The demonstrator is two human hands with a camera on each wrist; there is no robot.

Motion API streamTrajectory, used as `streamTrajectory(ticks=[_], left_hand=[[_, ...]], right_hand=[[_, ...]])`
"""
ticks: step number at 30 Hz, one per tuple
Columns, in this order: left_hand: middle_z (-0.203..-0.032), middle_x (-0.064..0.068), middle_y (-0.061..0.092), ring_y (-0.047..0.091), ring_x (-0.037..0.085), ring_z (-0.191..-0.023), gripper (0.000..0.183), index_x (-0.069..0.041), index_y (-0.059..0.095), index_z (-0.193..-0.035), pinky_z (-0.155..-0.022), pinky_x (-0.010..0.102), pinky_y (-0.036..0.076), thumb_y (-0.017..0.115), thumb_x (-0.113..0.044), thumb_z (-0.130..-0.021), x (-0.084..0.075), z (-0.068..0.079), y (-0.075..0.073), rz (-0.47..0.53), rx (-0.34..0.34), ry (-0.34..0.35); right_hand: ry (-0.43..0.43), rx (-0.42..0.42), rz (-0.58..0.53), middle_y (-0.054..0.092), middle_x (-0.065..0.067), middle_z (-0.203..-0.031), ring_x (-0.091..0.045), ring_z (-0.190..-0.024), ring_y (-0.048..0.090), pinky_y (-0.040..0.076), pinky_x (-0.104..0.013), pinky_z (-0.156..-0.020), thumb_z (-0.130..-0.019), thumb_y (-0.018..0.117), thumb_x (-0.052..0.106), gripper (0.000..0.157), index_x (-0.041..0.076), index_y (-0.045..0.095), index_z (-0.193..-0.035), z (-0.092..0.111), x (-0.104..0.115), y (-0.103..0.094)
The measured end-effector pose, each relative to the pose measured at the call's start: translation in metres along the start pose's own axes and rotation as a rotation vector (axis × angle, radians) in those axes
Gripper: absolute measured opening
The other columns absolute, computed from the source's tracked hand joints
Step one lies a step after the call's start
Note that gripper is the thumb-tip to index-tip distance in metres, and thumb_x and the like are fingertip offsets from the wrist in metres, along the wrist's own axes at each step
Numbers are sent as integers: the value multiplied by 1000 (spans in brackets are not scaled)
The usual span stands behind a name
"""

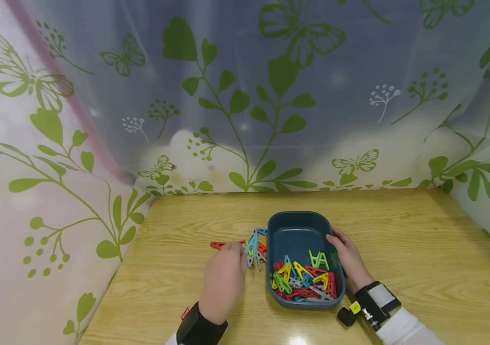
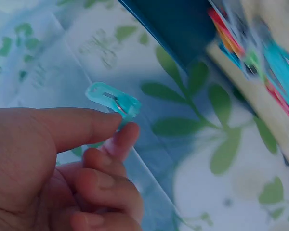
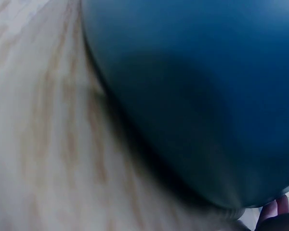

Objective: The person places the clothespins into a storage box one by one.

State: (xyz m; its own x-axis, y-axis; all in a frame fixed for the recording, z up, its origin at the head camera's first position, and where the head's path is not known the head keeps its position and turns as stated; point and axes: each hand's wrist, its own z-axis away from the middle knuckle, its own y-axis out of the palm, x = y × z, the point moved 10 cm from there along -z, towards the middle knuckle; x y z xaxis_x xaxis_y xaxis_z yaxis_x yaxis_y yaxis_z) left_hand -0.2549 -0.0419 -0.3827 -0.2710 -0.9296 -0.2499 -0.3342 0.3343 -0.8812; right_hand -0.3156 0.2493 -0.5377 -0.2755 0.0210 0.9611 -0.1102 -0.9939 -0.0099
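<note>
Between thumb and index finger, my left hand (image 1: 225,275) pinches a light-teal clothespin (image 2: 111,98); its other fingers curl loosely below. Just beyond that hand, left of a dark blue box (image 1: 300,221), lies a small pile of mixed-colour clothespins (image 1: 262,248). My right hand (image 1: 354,258) grips the box's right side, thumb at the rim and fingers along the outer wall, mostly hidden. Inside, many red, yellow, green, blue and grey clothespins (image 1: 303,282) fill the near half. The right wrist view is mostly the box's outer wall (image 3: 197,96).
The box stands on a wood-grain table (image 1: 176,225). A red clothespin (image 1: 217,245) lies at the pile's left. Behind the table and at both sides hangs a curtain (image 1: 245,110) with green leaves and butterflies.
</note>
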Motion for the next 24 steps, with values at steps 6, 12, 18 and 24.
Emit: streamTrajectory(ticks=[6,12,18,24], left_hand=[[-74,-1,59,55,9,-58,15,-10,66,-84,-51,22,41,77,-15,-93,-40,11,13,76,62,121],[-75,-3,61,57,8,-61,14,-14,67,-85,-53,21,42,78,-20,-93,-60,17,37,55,134,198],[-73,-4,61,60,9,-62,15,-14,71,-84,-53,21,43,80,-24,-91,-69,20,52,5,148,245],[-71,-5,60,59,9,-61,16,-15,71,-81,-51,22,42,80,-24,-91,-67,20,57,14,171,229]], right_hand=[[-9,-1,6,35,-15,-164,-25,-134,48,48,-16,-87,-109,46,44,66,16,24,-164,2,2,0],[-9,1,8,34,-15,-165,-25,-135,47,47,-16,-88,-109,46,45,66,16,24,-164,3,3,1],[-18,5,0,36,-15,-163,-16,-124,54,49,-17,-87,-109,46,44,64,16,25,-164,4,4,1],[-12,-2,-4,38,-12,-162,-8,-114,56,49,-16,-87,-109,46,44,63,18,27,-163,3,3,0]])
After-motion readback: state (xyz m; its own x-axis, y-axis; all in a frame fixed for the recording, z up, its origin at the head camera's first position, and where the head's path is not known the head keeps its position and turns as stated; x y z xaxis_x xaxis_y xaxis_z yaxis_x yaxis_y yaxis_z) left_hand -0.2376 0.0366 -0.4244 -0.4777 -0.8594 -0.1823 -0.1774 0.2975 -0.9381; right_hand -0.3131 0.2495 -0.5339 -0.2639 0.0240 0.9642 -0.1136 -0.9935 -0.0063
